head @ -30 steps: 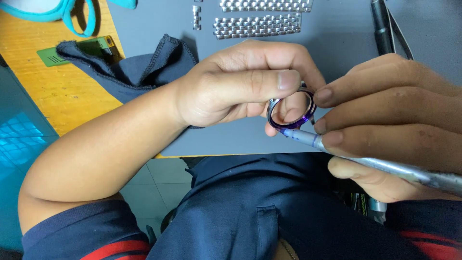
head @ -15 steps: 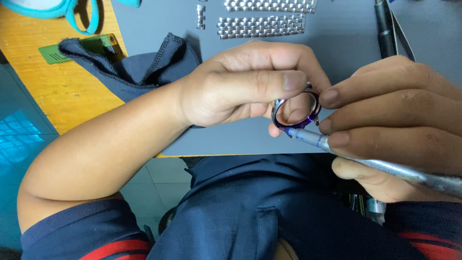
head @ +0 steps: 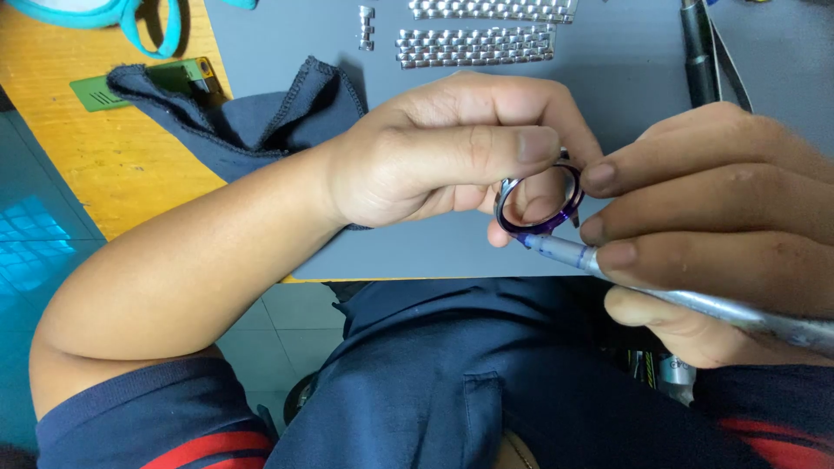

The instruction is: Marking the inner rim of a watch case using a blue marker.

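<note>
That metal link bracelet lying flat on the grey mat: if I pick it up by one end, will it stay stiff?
Probably not: the metal link bracelet is rows of small jointed links, so it should drape. Likely heavyish and slick, being polished metal. Flat on the grey mat, it shouldn't roll.

A grey work mat (head: 287, 35) is lying across the yellow wooden table (head: 113, 165), and everything else is sitting in relation to it. Near the mat's far edge, two silver link watch bracelet strips (head: 476, 45) are lying side by side, with a short loose piece of links (head: 367, 26) resting just beside them, toward the wood. A dark blue cloth (head: 252, 122) is draping over the mat's edge, spilling half onto the table. A small green card (head: 104, 89) is lying off the mat, partly under that cloth. Beyond it, at the table's far corner, turquoise plastic loops (head: 148, 22) are showing. A dark pen-like tool (head: 699, 52) is resting on the mat's opposite side.
</note>
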